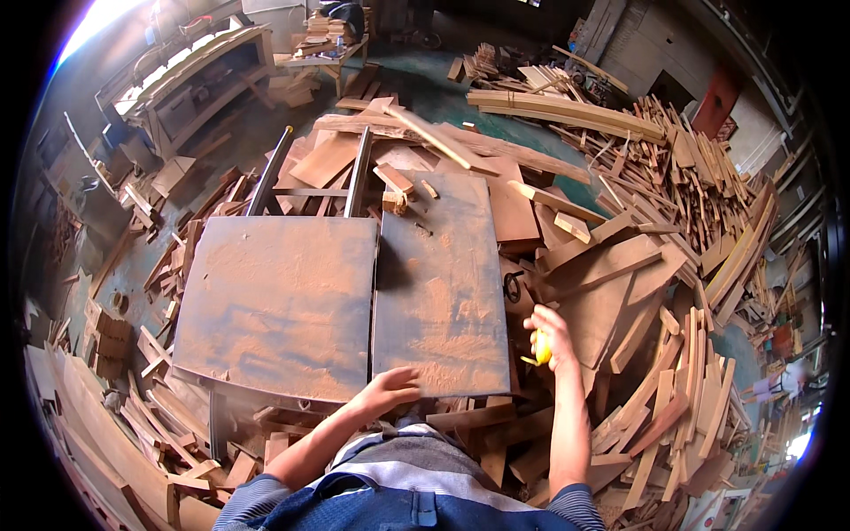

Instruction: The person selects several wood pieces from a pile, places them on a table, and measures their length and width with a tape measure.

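Observation:
Before me stands a sawdust-covered machine table in two grey metal halves, a left panel [274, 305] and a right panel [443, 301], with a narrow dark gap between them. My left hand [396, 389] is at the near edge of the right panel, fingers stretched out and holding nothing. Off the table's right side, my right hand [551, 332] is closed around a small yellow tape measure [543, 347], partly hidden by the fingers. A black handwheel [512, 287] sits just beyond that hand. Short wood offcuts [395, 181] lie at the right panel's far end.
Two metal rails [358, 173] run out from the table's far side. Loose boards [611, 274] heap up on the right, with a tall scrap pile [682, 168] behind. More offcuts [164, 425] crowd the left floor. A workbench [190, 80] stands far left.

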### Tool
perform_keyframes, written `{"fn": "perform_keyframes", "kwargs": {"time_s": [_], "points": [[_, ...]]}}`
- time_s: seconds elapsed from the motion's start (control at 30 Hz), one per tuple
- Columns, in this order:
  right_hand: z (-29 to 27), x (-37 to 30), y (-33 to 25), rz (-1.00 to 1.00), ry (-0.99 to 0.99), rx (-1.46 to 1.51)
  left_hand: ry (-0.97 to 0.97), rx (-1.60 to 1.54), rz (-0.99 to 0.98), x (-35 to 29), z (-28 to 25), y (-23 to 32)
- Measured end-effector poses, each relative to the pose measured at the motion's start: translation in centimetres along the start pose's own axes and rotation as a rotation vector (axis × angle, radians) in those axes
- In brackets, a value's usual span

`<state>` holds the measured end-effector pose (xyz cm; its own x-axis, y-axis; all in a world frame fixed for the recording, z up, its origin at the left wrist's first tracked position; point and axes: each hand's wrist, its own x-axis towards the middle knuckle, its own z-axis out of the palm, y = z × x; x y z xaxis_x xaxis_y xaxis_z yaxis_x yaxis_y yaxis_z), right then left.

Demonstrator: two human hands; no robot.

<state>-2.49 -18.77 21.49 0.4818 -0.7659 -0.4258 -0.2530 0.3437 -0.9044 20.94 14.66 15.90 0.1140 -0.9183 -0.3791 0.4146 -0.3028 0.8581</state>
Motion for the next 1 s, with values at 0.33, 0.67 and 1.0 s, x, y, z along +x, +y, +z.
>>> {"fn": "perform_keyframes", "kwargs": {"time_s": [0.33,0.67,1.0], "points": [[0.0,-15.1,32.2,0.527,0.133,0.192,0.163,-0.001,-0.158,-8.3,-1.8,-4.9],[7.5,-35.3,48.7,0.745,0.354,0.319,-0.086,0.029,-0.079,-5.3,-0.1,-6.4],[10.2,-37.2,53.6,0.748,0.480,0.589,-0.296,0.367,-0.227,-6.1,3.9,-8.2]]}}
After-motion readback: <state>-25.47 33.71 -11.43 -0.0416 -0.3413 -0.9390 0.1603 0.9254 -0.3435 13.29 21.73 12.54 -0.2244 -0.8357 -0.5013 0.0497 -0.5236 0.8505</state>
